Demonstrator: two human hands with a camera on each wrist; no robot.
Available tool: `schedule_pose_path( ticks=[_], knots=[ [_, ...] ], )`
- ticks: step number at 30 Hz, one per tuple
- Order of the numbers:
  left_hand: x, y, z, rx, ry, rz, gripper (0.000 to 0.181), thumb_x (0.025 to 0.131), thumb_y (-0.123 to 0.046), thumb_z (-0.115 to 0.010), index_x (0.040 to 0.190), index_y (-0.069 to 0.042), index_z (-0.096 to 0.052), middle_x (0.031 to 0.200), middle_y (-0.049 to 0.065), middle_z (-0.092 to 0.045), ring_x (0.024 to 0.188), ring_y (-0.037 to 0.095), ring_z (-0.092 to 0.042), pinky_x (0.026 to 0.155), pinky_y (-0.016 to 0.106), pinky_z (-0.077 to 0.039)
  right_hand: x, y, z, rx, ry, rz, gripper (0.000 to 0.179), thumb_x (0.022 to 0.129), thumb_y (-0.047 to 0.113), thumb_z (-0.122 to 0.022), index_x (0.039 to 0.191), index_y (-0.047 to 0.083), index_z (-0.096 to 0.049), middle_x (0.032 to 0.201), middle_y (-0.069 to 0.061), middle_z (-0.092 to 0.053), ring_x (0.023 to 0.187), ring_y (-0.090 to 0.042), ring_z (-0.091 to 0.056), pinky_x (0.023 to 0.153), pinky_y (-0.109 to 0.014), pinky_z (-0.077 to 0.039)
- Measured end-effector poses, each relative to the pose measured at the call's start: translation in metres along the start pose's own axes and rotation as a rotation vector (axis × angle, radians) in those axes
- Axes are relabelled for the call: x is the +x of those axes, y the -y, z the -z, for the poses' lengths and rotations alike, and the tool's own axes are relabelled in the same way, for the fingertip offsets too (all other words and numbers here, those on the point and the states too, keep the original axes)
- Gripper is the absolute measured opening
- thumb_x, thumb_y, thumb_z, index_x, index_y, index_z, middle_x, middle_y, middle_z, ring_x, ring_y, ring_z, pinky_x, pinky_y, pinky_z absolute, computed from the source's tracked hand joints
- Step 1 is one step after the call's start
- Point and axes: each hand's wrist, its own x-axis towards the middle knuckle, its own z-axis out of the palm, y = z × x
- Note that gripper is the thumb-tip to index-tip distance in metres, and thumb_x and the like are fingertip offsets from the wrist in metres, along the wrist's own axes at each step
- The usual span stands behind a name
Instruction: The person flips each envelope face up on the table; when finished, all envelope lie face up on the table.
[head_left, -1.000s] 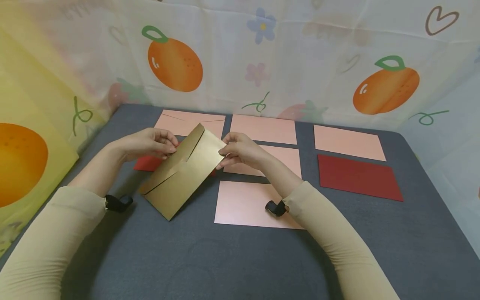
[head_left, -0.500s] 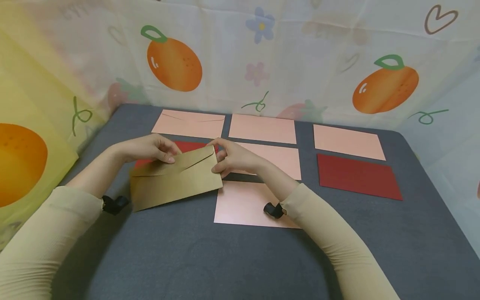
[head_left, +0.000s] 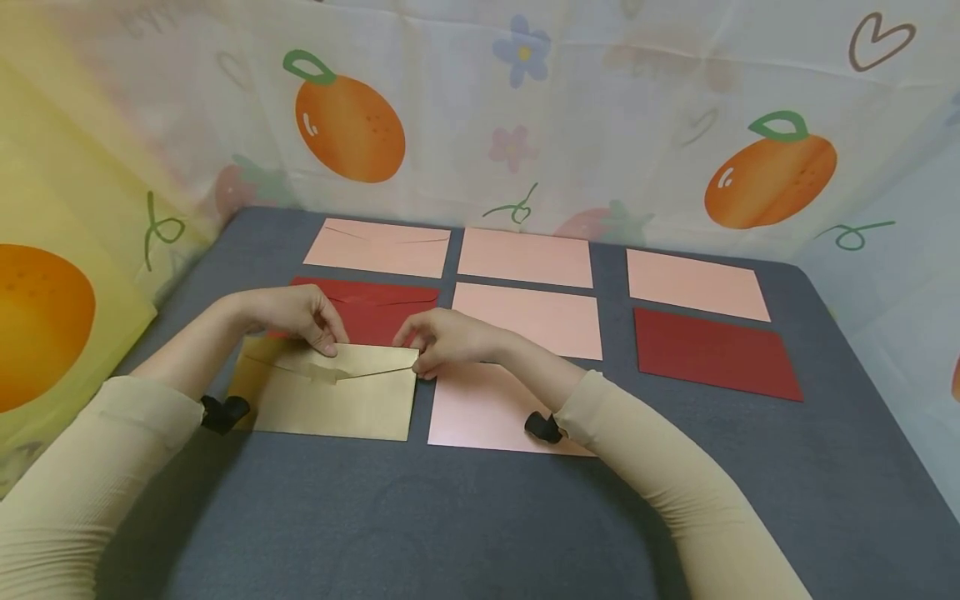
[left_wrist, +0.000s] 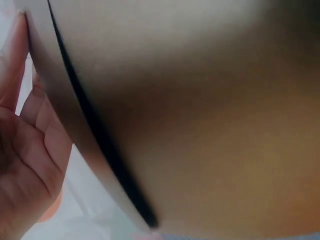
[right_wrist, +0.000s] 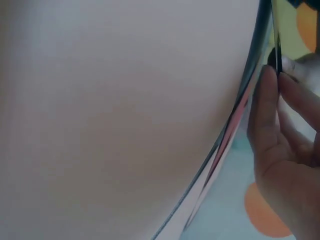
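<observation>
A gold envelope [head_left: 330,408], its flap side up, lies at or just above the table at front left. My left hand [head_left: 296,317] pinches its far edge near the middle. At its far right corner, my right hand [head_left: 453,340] grips the edge between thumb and fingers. In the left wrist view the gold envelope [left_wrist: 210,150] fills most of the frame, with the left hand [left_wrist: 30,160] at its edge. The right wrist view shows the right hand [right_wrist: 280,120] pinching a thin edge, beside a large pale pink surface [right_wrist: 120,120].
Just behind the gold envelope lies a red envelope [head_left: 375,312], flap side up. A pink envelope [head_left: 487,417] is close on its right. Several more pink envelopes, one at far right [head_left: 697,283], and another red envelope [head_left: 716,354] are spread on the dark table [head_left: 480,525]. A printed cloth [head_left: 600,108] hangs behind.
The gold envelope has turned from a steep slant to roughly level and come down toward the table. Both hands have lowered with it, uncovering more of the red envelope behind.
</observation>
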Motion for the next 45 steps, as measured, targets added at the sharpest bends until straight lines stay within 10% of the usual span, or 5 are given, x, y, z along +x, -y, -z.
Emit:
schedule_pose_path(
  ticks=[10,23,34,45],
  knots=[
    [0.005,-0.001,-0.008,0.18,-0.041,0.01,0.021,0.079,-0.014,-0.081,0.095,-0.001,-0.077,0.095,0.004,-0.075,0.076,0.008,-0.056,0.066,0.025,-0.051,0.001,-0.004,-0.001,-0.109,0.072,-0.007,0.039,0.09,-0.001,-0.065,0.128,0.001,-0.061,0.111,-0.011,-0.067,0.093,-0.011,-0.065,0.08,-0.02,-0.057],
    [-0.001,-0.002,-0.009,0.184,-0.084,0.015,0.017,0.078,-0.01,-0.081,0.091,0.0,-0.075,0.088,0.004,-0.075,0.075,0.009,-0.06,0.068,0.025,-0.053,-0.001,-0.004,0.001,-0.125,0.071,0.024,0.037,0.091,0.005,-0.066,0.127,0.002,-0.063,0.122,-0.01,-0.068,0.111,-0.014,-0.062,0.088,-0.019,-0.055],
    [-0.006,-0.004,-0.006,0.262,-0.147,0.01,0.01,0.08,-0.011,-0.08,0.085,-0.005,-0.075,0.083,0.002,-0.072,0.076,0.012,-0.057,0.068,0.027,-0.049,-0.002,-0.006,0.004,0.009,0.105,0.024,0.038,0.092,0.005,-0.064,0.129,0.001,-0.061,0.123,-0.012,-0.065,0.105,-0.013,-0.064,0.088,-0.025,-0.058],
    [0.02,-0.043,-0.004,0.159,-0.31,-0.051,0.028,0.09,-0.018,-0.071,0.114,-0.004,-0.067,0.105,0.008,-0.073,0.098,0.019,-0.067,0.088,0.032,-0.051,-0.026,-0.011,0.045,0.068,-0.039,0.03,0.043,0.095,0.012,-0.061,0.136,0.002,-0.055,0.133,-0.017,-0.059,0.107,-0.025,-0.067,0.093,-0.035,-0.059]
  ],
)
